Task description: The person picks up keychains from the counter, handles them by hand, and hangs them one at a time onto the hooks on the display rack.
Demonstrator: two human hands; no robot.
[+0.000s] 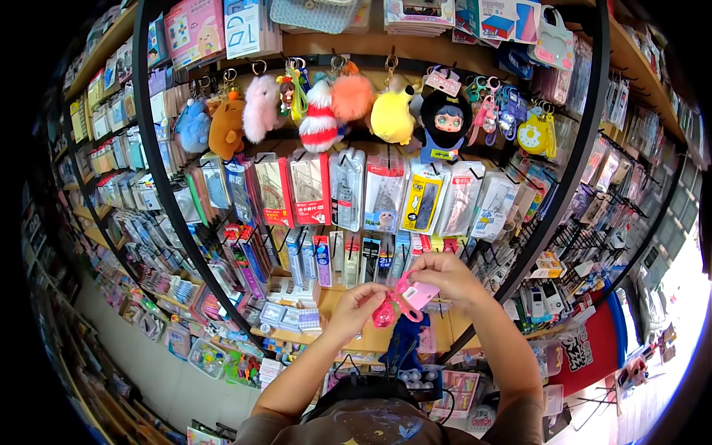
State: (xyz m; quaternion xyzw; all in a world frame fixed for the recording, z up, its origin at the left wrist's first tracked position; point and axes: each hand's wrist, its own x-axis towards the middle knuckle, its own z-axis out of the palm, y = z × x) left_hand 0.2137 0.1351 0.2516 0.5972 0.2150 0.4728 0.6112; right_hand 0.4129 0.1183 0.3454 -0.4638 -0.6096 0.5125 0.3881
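A pink keychain (pixel 417 295) with a loop strap, a light-pink flat piece and a darker pink charm hangs between my two hands, in front of the shelf. My left hand (pixel 361 305) is closed, its thumb and fingers pinching the keychain near the darker charm. Closed around the upper part, beside the light-pink piece, is my right hand (pixel 449 278). My fingers hide some of the keychain, so its exact shape is unclear.
Plush keychains, including a yellow one (pixel 393 117) and a black-hooded doll (pixel 446 119), hang from hooks above. Packaged ruler sets (pixel 310 189) fill the row below. Black upright posts (pixel 552 215) frame the rack. A wooden shelf (pixel 356 340) lies beneath my hands.
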